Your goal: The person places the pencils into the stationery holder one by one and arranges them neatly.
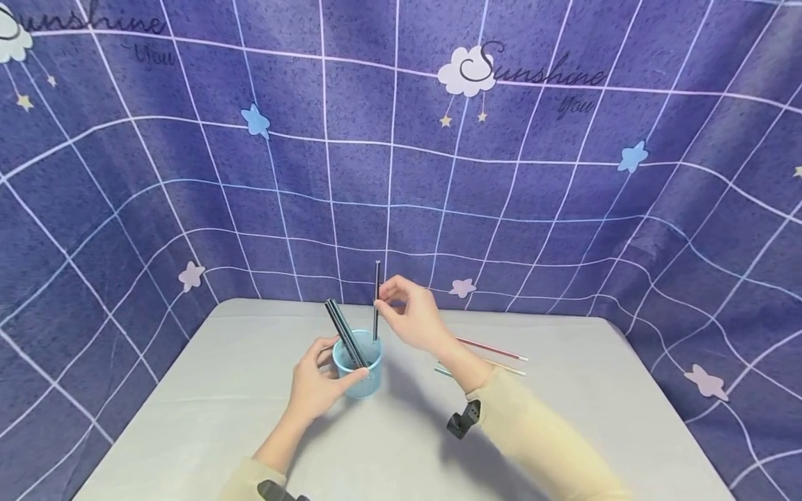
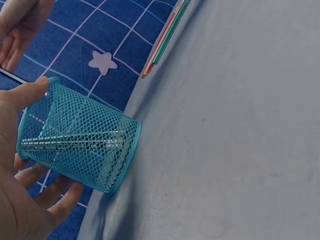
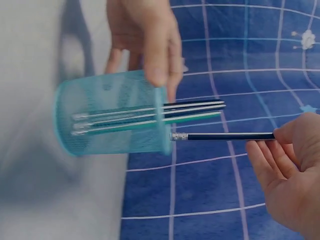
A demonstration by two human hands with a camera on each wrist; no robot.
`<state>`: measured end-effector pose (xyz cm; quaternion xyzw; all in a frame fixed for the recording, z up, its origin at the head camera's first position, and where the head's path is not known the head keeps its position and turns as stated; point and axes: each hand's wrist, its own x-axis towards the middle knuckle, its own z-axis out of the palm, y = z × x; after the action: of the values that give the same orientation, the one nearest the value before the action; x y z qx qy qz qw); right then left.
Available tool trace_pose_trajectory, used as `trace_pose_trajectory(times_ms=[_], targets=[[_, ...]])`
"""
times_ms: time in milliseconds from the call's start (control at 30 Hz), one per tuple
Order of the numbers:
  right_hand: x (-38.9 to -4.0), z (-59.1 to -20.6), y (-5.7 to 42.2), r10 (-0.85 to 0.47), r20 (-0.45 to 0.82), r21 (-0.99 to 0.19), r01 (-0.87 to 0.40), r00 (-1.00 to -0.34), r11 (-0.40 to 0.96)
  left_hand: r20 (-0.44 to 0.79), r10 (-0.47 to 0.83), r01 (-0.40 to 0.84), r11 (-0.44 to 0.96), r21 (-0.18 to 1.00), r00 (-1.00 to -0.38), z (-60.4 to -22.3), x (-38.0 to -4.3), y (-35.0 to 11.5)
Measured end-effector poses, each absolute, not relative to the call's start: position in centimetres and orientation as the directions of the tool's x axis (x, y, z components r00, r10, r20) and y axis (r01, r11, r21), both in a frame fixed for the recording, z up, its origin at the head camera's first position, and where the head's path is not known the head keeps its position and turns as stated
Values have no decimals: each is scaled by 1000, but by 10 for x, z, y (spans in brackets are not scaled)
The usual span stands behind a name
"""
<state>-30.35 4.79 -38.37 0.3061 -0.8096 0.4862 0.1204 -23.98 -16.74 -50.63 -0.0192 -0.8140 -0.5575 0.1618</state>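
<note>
A light-blue mesh pencil cup (image 1: 366,385) stands on the table. My left hand (image 1: 315,387) holds it from the left, its thumb at the rim and its fingers round the far side. Several dark and green pencils (image 3: 195,106) lean inside the cup, eraser ends down. Between thumb and fingertips my right hand (image 1: 413,316) pinches a dark pencil (image 1: 377,287), held nearly upright. In the right wrist view that pencil's eraser end (image 3: 179,136) is at the cup's rim, apart from the leaning pencils.
Right of the cup, partly behind the right forearm, lie a red pencil (image 1: 491,348), a yellow pencil (image 1: 510,369) and a green pencil (image 1: 443,372). The pale table (image 1: 250,348) ends at a blue grid-patterned curtain (image 1: 357,174) behind and at both sides.
</note>
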Motion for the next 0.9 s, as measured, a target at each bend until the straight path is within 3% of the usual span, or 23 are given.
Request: trace_pose_trajectory(times_ms=[333, 900], targets=[[-314, -413, 26, -444, 430, -708, -599, -786, 374, 269, -156, 198, 365, 910, -950, -506, -237, -169], [-318, -430, 5, -549, 452, -376, -709, -703, 597, 262, -132, 201, 357, 912, -956, -505, -237, -170]])
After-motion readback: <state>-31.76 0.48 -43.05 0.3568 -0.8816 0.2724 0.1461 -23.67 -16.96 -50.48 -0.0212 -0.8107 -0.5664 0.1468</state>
